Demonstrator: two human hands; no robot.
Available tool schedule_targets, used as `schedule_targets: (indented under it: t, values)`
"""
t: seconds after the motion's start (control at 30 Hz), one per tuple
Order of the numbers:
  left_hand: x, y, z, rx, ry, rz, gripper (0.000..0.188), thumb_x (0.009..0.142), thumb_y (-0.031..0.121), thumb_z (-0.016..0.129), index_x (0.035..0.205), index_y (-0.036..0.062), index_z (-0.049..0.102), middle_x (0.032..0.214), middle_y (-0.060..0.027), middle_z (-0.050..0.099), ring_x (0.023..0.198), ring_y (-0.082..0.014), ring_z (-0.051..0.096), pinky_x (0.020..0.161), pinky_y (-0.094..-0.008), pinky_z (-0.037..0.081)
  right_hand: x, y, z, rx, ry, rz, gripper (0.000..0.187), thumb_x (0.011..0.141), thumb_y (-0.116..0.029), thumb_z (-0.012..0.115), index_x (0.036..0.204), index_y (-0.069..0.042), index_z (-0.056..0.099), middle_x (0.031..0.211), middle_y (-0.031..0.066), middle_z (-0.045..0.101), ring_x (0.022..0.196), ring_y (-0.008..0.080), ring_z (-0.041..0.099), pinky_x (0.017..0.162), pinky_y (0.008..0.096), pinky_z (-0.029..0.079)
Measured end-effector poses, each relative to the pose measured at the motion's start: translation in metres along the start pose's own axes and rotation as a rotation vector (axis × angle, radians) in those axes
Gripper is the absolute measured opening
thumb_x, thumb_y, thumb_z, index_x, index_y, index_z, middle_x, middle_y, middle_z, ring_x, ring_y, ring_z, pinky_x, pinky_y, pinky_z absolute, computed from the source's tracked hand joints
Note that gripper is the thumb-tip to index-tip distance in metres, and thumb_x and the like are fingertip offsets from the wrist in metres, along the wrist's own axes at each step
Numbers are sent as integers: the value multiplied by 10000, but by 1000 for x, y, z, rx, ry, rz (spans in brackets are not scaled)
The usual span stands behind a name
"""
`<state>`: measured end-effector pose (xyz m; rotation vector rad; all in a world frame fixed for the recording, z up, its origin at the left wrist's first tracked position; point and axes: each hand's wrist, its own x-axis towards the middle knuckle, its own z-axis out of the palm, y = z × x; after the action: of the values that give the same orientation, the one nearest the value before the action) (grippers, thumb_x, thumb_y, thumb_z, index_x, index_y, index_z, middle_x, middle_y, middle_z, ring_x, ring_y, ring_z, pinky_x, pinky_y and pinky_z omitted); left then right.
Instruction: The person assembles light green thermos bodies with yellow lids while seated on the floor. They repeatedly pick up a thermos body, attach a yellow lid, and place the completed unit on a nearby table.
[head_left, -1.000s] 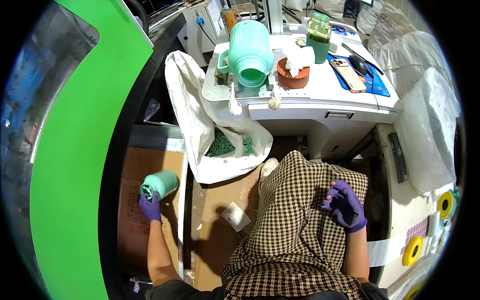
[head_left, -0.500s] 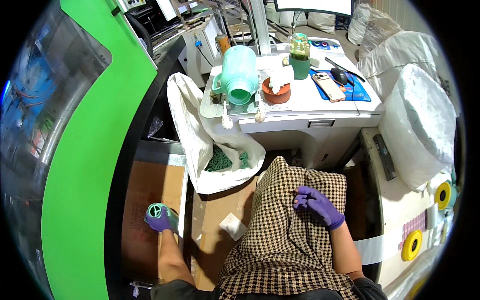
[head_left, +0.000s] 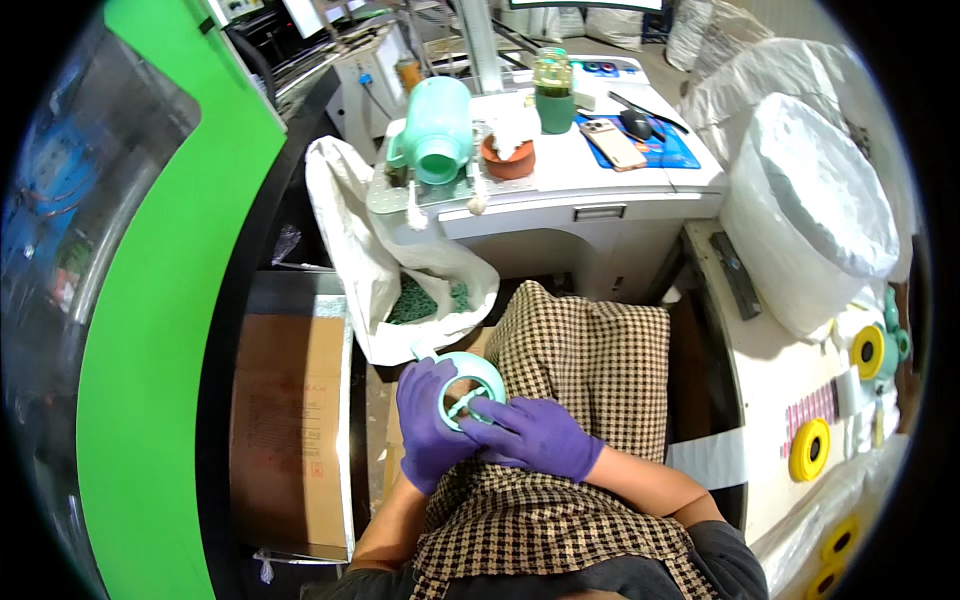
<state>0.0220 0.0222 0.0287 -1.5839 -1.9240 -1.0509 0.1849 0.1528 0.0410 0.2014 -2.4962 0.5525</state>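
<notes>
A mint-green plastic jug shell, hollow and round-mouthed, is held over my lap with its open end facing up. A small handle-like part sticks out at its far left. My left hand, in a purple glove, is wrapped round its left side. My right hand, gloved the same, has its fingers closed at the near right rim, on a thin green strip that crosses the opening. Part of the shell's lower body is hidden by both hands. A checked apron covers my lap beneath.
A metal-edged bin with brown cardboard is at left, beside a green machine panel. A white sack holds green scraps. On the white desk lies a larger mint-green jug. Yellow rings rest on the right bench.
My left hand has brought the jug shell from the bin at left to over my lap. My right hand has come off the apron and onto the shell's rim. The view has shifted slightly.
</notes>
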Motion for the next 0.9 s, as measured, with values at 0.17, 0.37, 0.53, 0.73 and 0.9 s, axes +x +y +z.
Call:
schedule_targets:
  t: [0.17,0.37,0.53,0.73,0.9]
  values:
    - [21,28,12,-63,-95,91,820,660,640,822,1115,-22,660,1115,-177,702,1112,-403,654,1048,-579,449,-13,9,5,-13,-13,187,468,831,-265,721,1262,-128,601,1160,65,638,810,230,668,701,359,558]
    - [22,41,25,-61,-247,221,628,730,497,806,1101,6,686,1098,-145,721,1100,-375,663,1054,-561,448,-46,10,19,54,-199,337,467,812,-287,768,1183,-72,582,1069,126,637,848,310,685,695,405,561]
    - [31,45,19,-59,-235,158,468,812,403,737,1074,16,699,1127,-129,718,1122,-339,656,1055,-561,447,-41,-2,-5,188,23,374,570,835,-377,776,1254,-66,546,1076,146,611,793,298,683,622,380,550]
    - [15,46,19,15,-287,202,523,776,404,776,1128,27,689,1134,-132,712,1140,-355,644,1060,-565,440,-56,6,-3,184,-54,369,384,927,-373,722,1165,-92,616,867,102,649,667,267,676,589,355,536]
    - [18,47,11,-34,-261,111,586,758,444,794,1156,28,685,1164,-141,710,1139,-358,650,1066,-574,432,-56,-7,-14,1200,31,996,212,1045,-243,587,1111,-43,616,745,-10,577,501,25,478,443,194,374]
